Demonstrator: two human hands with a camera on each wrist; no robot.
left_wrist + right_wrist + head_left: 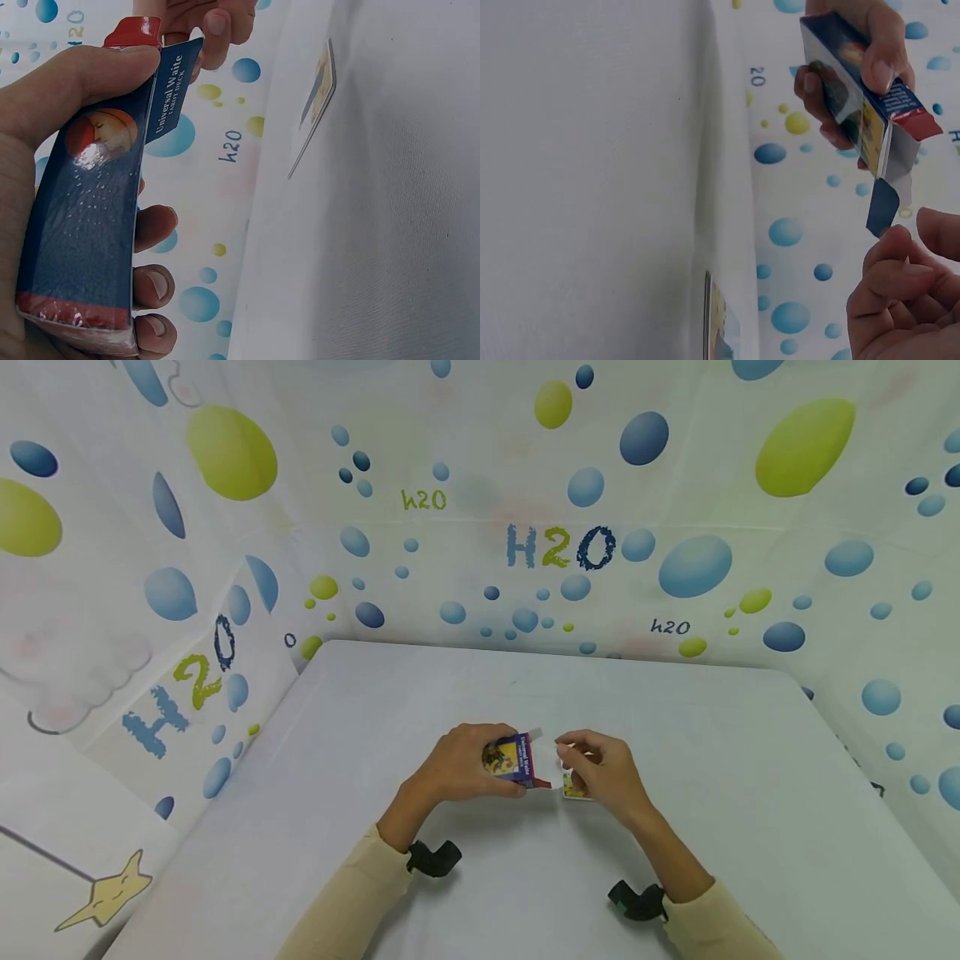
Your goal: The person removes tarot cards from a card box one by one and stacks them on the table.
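My left hand [472,764] grips a dark blue tarot card box [508,758], its thumb lying across the box near the opened end in the left wrist view. "Universal Waite Tarot Deck" is printed on the blue flap [171,90]. Red tabs and a white inner flap [547,760] stick out toward my right hand [603,768]. In the right wrist view its bent forefinger is right at the flap's tip, with the thumb apart from it. Below the right hand a thin stack of picture cards [576,788] lies on the table, partly hidden by that hand.
A white cloth covers the table [480,893]. Behind it and at the sides hangs a white curtain [480,460] with blue and green dots and H2O lettering. Black camera mounts [435,858] sit at both wrists.
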